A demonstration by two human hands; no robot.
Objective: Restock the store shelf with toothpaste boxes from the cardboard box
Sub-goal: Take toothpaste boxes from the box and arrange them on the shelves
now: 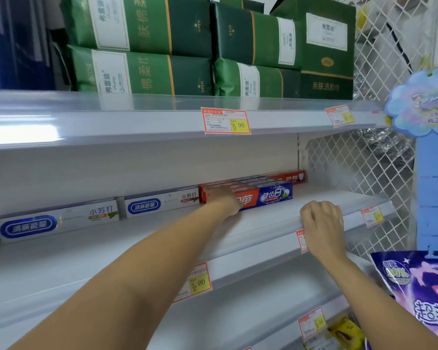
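On the middle shelf, red-and-blue toothpaste boxes lie flat at the back, just right of two white toothpaste boxes. The left hand rests on the front red-and-blue box's left end, and I cannot tell whether its fingers clasp it. The right hand curls its fingers over the shelf's front lip.
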